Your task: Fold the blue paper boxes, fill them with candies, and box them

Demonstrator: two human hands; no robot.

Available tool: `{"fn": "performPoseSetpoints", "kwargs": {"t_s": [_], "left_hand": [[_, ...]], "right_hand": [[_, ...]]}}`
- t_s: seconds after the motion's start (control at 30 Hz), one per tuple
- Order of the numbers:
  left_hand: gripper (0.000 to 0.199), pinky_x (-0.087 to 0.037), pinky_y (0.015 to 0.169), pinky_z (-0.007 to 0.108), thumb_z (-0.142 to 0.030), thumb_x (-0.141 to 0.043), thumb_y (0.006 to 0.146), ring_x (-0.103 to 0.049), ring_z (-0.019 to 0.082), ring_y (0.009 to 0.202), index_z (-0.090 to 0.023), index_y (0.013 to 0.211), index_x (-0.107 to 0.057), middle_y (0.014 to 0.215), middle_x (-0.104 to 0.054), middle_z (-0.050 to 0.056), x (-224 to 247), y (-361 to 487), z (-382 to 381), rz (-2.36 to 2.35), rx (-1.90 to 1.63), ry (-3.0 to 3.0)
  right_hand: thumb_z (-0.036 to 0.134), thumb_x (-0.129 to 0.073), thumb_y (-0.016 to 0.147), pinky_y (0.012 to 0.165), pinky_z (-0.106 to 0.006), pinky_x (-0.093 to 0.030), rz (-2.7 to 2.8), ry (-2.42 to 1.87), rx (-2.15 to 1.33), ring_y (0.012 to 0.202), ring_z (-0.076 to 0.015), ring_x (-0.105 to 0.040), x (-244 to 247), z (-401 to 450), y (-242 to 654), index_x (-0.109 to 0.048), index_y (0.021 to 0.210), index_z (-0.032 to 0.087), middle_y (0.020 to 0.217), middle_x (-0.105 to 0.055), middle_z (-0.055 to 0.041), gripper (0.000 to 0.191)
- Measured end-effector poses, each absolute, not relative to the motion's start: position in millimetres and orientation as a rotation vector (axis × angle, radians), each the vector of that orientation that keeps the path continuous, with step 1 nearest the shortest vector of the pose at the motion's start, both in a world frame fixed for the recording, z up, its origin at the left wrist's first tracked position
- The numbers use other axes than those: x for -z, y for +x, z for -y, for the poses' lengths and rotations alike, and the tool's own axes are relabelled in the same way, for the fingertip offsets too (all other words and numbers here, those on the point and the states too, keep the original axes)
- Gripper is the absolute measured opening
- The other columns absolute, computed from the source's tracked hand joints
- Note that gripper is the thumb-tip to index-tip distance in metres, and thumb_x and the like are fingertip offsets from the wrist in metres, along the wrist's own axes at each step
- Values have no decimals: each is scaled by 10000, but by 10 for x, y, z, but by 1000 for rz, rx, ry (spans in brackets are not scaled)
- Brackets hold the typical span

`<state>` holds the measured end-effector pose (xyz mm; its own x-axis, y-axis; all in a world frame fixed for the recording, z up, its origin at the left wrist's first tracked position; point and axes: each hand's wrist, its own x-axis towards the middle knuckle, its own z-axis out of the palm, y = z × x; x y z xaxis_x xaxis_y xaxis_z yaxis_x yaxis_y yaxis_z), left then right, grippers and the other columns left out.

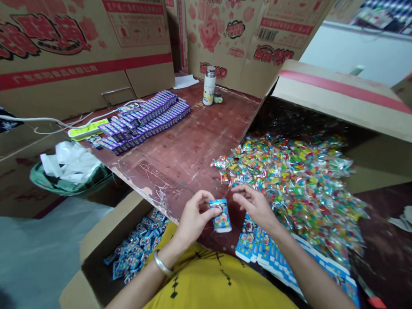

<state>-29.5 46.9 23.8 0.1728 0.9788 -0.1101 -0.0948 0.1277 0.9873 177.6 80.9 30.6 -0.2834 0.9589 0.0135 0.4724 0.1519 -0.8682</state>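
My left hand (196, 216) grips a small blue candy box (221, 217) upright between thumb and fingers, just over the table's front edge. Right of the box, a little apart from it, my right hand (254, 205) has its fingers loosely bent and apart, with nothing visible in them. Beneath my right forearm runs a row of flat blue cartons (265, 244), overlapping one another. Beyond that hand spreads a large heap of clear candy packets (292, 176) with colourful sweets inside. An open cardboard box (102, 237) at my left side contains many small blue boxes (138, 248).
Stacked purple boxes (147, 118) stand at the back left beside a yellow-green power strip (86, 130). A thermos bottle (208, 86) is near the large cartons (233, 35). A tipped carton (350, 97) lies behind the packets. A red-handled cutter (375, 301) rests at lower right.
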Motion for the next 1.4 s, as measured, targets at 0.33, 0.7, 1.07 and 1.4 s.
{"fn": "performPoseSetpoints", "kwargs": {"t_s": [0.33, 0.7, 1.07, 1.4], "left_hand": [[622, -562, 627, 322, -328, -766, 622, -619, 180, 798, -190, 1153, -472, 933, -593, 33, 11, -642, -576, -1230, -1024, 783], [291, -446, 849, 306, -248, -680, 712, -597, 213, 910, -174, 993, -664, 958, -683, 32, 8, -862, -650, -1341, -943, 1211], [272, -467, 851, 310, -180, -612, 770, -612, 208, 928, -179, 1042, -629, 996, -678, 47, -129, -525, -575, -1108, -880, 1385], [650, -513, 813, 307, -177, -662, 765, -619, 205, 974, -261, 1354, -400, 1129, -633, 63, -353, -270, -478, -1005, -1132, 1108]], "right_hand": [[278, -658, 818, 706, -297, -424, 2349, -1608, -329, 832, -235, -632, 81, -1512, 1485, -633, 929, 207, 918, -687, -81, 134], [278, -401, 971, 625, -234, -392, 2303, -1394, -539, 642, -143, -593, -500, -1314, 1726, -574, 888, 219, 738, -646, 11, 201], [262, -516, 921, 766, -275, -434, 2416, -1343, -502, 822, -183, -607, -700, -1095, 1420, -653, 852, 230, 883, -651, -46, 156], [327, -470, 940, 723, -290, -494, 1874, -1317, -691, 872, -209, -650, -738, -826, 1507, -656, 1016, 256, 1006, -683, -49, 213]]}}
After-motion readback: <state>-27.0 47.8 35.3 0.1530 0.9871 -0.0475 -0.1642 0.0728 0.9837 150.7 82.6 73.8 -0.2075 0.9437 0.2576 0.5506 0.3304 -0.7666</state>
